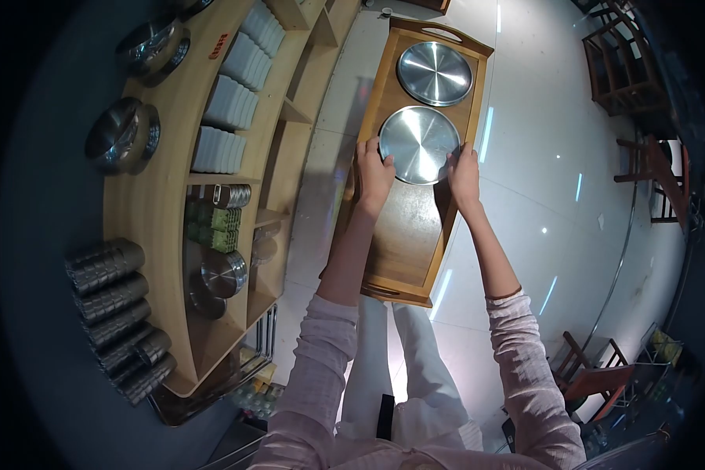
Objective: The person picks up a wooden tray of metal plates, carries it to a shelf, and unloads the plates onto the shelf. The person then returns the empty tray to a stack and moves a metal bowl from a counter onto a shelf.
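Two round pans of brushed metal lie in the long wooden tray: the near pan (420, 137) and, just beyond it, the far pan (435, 73). Each has a flat, shiny face that throws light in bright star-like streaks. The wooden tray (403, 235) is smooth and warm brown, rectangular, with low side rails and curved ends cut with slot handles.

The left hand (375, 168) and right hand (463, 171) flank the near pan, over the side rails, fingers bent and thumbs turned inward at its rim. Whether they grip the pan or the rails cannot be told. Both forearms reach forward, converging slightly, from crinkled, pushed-up sleeves (319, 345).

To the left, a pale wooden shelf unit (149, 204) holds stacked white ware (225, 102).
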A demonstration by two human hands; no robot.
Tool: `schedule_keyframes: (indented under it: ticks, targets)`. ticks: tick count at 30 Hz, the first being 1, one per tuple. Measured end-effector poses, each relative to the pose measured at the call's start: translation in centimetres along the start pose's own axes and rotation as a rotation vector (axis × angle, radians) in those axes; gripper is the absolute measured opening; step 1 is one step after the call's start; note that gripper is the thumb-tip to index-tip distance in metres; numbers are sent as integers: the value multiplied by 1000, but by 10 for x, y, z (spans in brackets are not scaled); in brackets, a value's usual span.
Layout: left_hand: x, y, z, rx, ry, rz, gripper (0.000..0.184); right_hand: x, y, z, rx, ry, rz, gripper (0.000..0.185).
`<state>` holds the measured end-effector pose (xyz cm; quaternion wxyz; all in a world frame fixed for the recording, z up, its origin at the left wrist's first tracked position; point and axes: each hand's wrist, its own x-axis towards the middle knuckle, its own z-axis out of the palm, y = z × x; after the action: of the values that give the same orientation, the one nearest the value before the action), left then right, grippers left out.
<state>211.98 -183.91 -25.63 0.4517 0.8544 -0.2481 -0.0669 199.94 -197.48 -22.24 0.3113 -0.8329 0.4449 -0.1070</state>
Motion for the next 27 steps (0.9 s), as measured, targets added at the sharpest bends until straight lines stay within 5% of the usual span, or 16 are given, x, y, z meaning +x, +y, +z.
schedule_keyframes:
  ticks: [7, 14, 19, 24, 27]
  targets:
    - [-23, 2, -17, -202, 4, -216, 35, -19, -8, 3, 11, 44, -65, 17]
    - [-72, -22, -53, -101, 110, -58, 37, -56, -22, 19, 25, -11, -113, 17]
    - [-105, -11, -91, -79, -17, -317, 37, -84, -35, 20, 72, -94, -151, 17]
    - [-134, -24, -110, -30, -29, -343, 41, -101, -29, 37, 73, -61, -207, 16]
    - [-146, -38, -122, -87, -74, -360, 45, -105, -12, 47, 313, -156, 106, 23]
